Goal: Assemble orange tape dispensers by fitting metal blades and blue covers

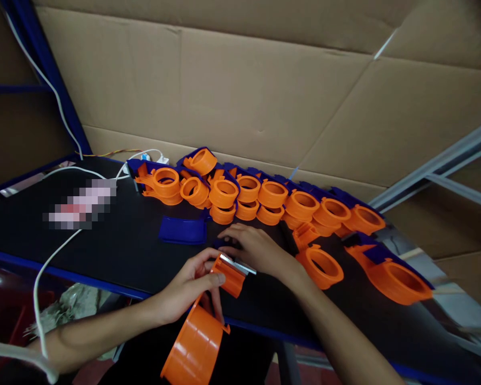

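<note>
My left hand [202, 280] grips an orange tape dispenser [194, 342] by its front part. The dispenser's round hub hangs down toward me, and a serrated metal blade [233, 262] lies along its top end. My right hand [250, 243] is just beyond the blade, low over the black table, fingers bent and thumb below them. Between those fingers and the thumb a bit of dark blue [219, 243] shows, mostly hidden. A flat blue plastic piece [183, 230] lies to the left of my right hand.
Several orange and blue tape dispensers [272, 193] stand in rows along the back. More lie at right, including one dispenser [320, 266] beside my right forearm. White cables [58, 248] cross the black table [116, 251] at left. A cardboard wall [240, 85] rises behind.
</note>
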`<state>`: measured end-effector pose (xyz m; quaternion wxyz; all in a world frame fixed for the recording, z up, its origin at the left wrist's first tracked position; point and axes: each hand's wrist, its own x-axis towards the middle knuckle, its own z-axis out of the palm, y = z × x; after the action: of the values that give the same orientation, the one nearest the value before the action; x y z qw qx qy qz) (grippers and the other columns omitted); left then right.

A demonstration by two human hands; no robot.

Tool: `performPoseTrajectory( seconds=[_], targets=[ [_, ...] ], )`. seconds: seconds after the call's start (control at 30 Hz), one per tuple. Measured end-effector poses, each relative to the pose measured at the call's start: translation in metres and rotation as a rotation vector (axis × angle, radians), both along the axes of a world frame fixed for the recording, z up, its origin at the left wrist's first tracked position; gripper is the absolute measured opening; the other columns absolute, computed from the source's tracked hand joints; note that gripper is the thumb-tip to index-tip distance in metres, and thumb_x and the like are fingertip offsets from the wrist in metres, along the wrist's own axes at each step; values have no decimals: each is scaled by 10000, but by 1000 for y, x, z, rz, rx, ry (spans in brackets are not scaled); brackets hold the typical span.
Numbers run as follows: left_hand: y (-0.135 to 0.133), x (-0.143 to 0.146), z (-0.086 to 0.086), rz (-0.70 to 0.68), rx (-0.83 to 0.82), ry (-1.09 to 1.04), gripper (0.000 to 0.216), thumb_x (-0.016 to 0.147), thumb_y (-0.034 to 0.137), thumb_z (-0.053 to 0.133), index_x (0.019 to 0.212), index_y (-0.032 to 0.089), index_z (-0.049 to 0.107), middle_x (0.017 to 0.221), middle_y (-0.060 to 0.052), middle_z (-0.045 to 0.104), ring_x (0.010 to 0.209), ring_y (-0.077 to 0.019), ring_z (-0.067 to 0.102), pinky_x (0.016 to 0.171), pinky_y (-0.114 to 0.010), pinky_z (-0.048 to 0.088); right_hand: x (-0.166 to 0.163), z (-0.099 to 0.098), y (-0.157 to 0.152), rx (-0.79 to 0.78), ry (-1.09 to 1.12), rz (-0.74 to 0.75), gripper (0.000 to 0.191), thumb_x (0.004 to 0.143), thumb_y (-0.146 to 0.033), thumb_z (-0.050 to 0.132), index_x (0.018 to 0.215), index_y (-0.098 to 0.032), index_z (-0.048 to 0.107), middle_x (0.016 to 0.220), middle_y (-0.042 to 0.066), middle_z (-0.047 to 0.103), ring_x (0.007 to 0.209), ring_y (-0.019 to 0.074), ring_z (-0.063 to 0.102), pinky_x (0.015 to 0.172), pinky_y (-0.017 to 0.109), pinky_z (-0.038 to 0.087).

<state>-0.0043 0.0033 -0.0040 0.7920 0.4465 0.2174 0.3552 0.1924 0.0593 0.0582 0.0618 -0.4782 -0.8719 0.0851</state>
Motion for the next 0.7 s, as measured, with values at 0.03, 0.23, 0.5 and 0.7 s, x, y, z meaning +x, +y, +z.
performPoseTrajectory(
  seconds=[0.03,0.23,0.5,0.7],
  targets=[
    [0,0,0,5,-3,0,367,897,325,628,1221,209,499,790,-21,739,506,-173,722,383,-141,445,3,2,0,27,-70,-78,235,959,-407,599,1107,-260,707,1074,49,732,959,181,691,781,278,504],
    [-1,0,-3,11,1,-23,346,923,318,603,1228,204,487,633,16,698,514,-193,728,378,-140,445,40,9,0,234,-442,-717,264,947,-272,585,960,-54,733,918,291,719,1000,440,677,717,471,515],
    [0,0,-3,10,4,-21,364,927,307,606,1253,194,490,607,12,699,510,-189,726,373,-136,437,52,-5,9,128,-462,-765,172,853,-122,632,991,-59,713,894,263,746,892,425,726,691,474,516],
    [-1,3,0,112,-10,-40,303,939,328,590,1191,189,497,635,-29,729,520,-202,726,409,-164,459,52,0,5,77,-351,-592,320,846,-121,622,1165,-92,623,978,236,730,923,345,716,750,431,519]
  ],
)
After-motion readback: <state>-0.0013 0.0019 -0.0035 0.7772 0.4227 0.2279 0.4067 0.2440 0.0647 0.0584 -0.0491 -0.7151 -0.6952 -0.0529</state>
